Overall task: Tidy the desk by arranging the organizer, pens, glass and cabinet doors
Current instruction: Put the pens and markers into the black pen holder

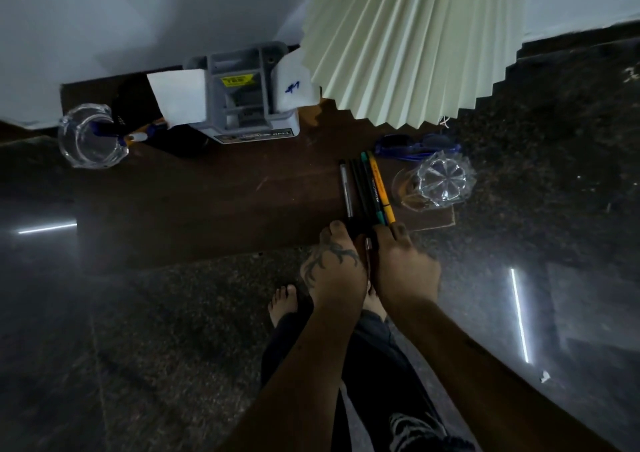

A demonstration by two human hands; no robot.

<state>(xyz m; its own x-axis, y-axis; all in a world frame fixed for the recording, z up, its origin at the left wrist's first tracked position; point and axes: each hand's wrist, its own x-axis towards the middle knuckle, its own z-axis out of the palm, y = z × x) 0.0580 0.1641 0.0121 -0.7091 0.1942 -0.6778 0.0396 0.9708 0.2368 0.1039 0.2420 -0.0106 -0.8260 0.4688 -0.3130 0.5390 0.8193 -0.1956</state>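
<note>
Hands side by side at desk (207, 209) edge, left hand (334, 271) and right hand (403, 264) both closed around pens (367, 191) bundle.

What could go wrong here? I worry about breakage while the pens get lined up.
The pens lie close beside the glass, which stands near the desk's right edge; a sideways nudge might push it off. Both the left hand and right hand grip the pen ends over the front edge, so one could slip to the floor.

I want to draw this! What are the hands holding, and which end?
Both the left hand and right hand grip a bunch of pens by the near ends; the far ends lie on the desk.
</note>
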